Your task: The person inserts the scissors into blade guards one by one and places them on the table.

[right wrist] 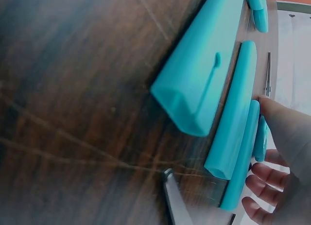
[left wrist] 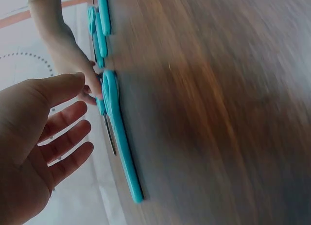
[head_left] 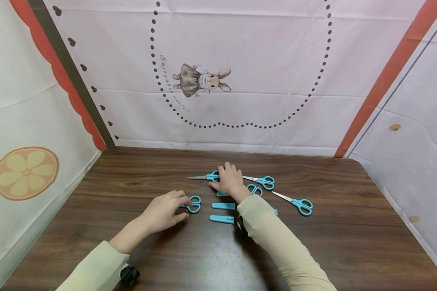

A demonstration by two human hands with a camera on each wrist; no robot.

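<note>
**Ana:** Teal handles all over the middle of the head view — several small scissors on a dark wood table (head_left: pixel 131 242). The left hand (head_left: pixel 164 210) sits left of centre, fingertips at the loops of a capped pair of scissors (head_left: pixel 194 204). Is it holding them?

**Ben:** Touching or lightly pinching; I cannot tell which from here. The right hand (head_left: pixel 230 180) lies flat, a little above centre, fingers spread over the handle of a bare-bladed pair (head_left: pixel 207 177) whose blade points left. Three more bare pairs lie to its right, and loose teal blade covers (head_left: pixel 222 218) just below it.

**Ana:** And the left wrist view?

**Ben:** Blurred, but the left hand (left wrist: pixel 34 152) fills the lower left with fingers straight and parted — gripping nothing. The capped scissors (left wrist: pixel 116 132) run down the centre, beside the fingertips.

**Ana:** Right wrist?

**Ben:** Covers (right wrist: pixel 233 113) dominate the upper right, lying side by side; the right hand (right wrist: pixel 284 157) shows at the right edge, fingers relaxed against them.

**Ana:** How would these handle?

**Ben:** Light and stiff, I'd judge, with smooth plastic that slides easily on the wood. Take them by the finger loops; uncovered blades have sharp tips.
</note>
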